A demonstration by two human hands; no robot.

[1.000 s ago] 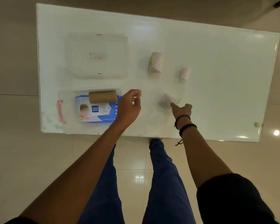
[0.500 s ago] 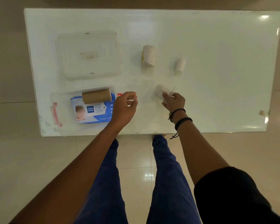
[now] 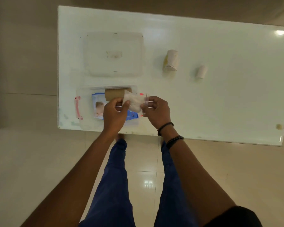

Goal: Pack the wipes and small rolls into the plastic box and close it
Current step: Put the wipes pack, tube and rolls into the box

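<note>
A clear plastic box (image 3: pixel 84 102) with a red handle stands at the table's near left edge. Inside it lie a blue wipes pack (image 3: pixel 97 107) and a brown cardboard roll (image 3: pixel 113 95). Above the box's right end, my left hand (image 3: pixel 114 114) and my right hand (image 3: pixel 156 110) both grip a small clear bag of white stuff (image 3: pixel 133 102). The box's clear lid (image 3: pixel 114 54) lies flat behind the box. A white roll with a yellow end (image 3: pixel 170 60) and a smaller white roll (image 3: pixel 202 72) lie on the table to the right.
The white table (image 3: pixel 220 104) stretches far to the right, its near edge just below my wrists. A small beige object (image 3: pixel 279 126) sits at the near right corner. Tiled floor and my blue trousers fill the lower view.
My right hand picked the small bag off the table and carried it left over the box. My left hand came up and took hold of the bag's other end.
</note>
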